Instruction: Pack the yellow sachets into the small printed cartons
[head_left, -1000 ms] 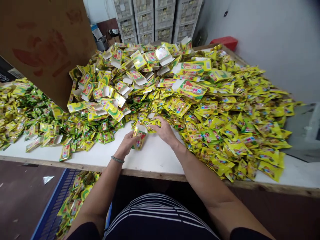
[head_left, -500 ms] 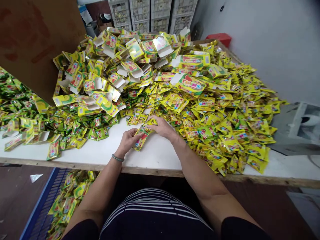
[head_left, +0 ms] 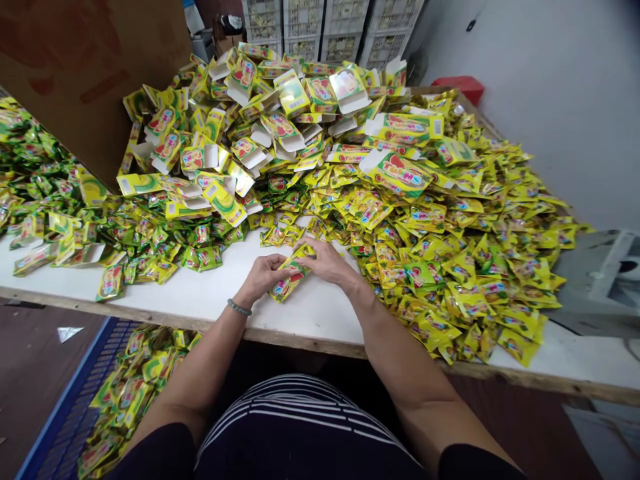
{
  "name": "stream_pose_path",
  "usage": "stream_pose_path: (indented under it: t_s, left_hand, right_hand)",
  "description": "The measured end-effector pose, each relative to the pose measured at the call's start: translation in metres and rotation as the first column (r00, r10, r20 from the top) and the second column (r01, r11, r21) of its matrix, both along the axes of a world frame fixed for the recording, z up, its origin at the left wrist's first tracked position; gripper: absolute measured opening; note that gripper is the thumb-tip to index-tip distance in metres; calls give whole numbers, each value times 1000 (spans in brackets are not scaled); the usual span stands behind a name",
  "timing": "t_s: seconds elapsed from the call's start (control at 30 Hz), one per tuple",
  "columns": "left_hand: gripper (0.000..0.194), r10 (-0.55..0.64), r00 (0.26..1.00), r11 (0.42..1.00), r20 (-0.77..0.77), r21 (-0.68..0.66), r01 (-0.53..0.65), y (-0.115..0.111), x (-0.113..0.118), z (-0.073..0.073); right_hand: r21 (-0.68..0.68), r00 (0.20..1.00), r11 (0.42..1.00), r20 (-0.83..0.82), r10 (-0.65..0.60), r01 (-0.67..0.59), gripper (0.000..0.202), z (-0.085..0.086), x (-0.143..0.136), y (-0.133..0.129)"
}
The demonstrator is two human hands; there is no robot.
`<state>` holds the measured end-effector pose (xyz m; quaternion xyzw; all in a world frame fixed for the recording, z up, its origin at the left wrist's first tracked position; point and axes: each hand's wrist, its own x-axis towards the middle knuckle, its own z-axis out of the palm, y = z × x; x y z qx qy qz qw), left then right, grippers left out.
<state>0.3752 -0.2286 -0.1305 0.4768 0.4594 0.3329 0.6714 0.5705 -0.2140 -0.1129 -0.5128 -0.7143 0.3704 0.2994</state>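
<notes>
Between my two hands is a small yellow and green candy box point(head_left: 285, 285) with red fruit pictures, held slantwise just above the white table point(head_left: 320, 319). My left hand point(head_left: 266, 275) pinches its near left side between thumb and fingers. At the far right end, my right hand point(head_left: 324, 259) is closed around the box, and its fingers hide the flap there. Right beside that hand begins a big heap of yellow sachets point(head_left: 430, 267). Behind both hands lie open, unfilled-looking candy boxes point(head_left: 283, 130) in a pile.
Green sachets point(head_left: 160, 233) spread over the left of the table, beside a big brown carton point(head_left: 90, 67). A blue basket point(head_left: 70, 400) of boxes stands below the front edge. At the right is a grey bin point(head_left: 600, 280); white crates point(head_left: 305, 23) are stacked behind.
The box's far end was open around a yellow sachet; now the sachet no longer shows and my right fingers cover that end. The view has turned slightly.
</notes>
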Motion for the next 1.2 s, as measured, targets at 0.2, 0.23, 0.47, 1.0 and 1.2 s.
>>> stream_pose_path:
  t_s: [0.2,0.23,0.47,1.0,1.2]
  left_hand:
    - [48,68,996,998,62,-8,-67,0,4,3]
    - [48,80,994,997,69,-9,-79,0,5,4]
    - [47,154,984,988,94,15,-156,3,2,4]
    - [54,163,976,985,144,34,-169,-1,0,6]
    - [61,305,935,928,179,163,-334,2,0,5]
  right_hand:
    - [61,998,996,5,70,-71,40,-2,-8,-4]
    - [51,998,996,-15,68,-67,41,-3,-8,-4]
    - [74,970,971,-105,-220,228,20,-4,-13,-7]
    - [11,987,1000,-159,1,1,44,-10,-23,-10]
    - [19,901,988,-413,-134,156,38,-13,-23,-7]
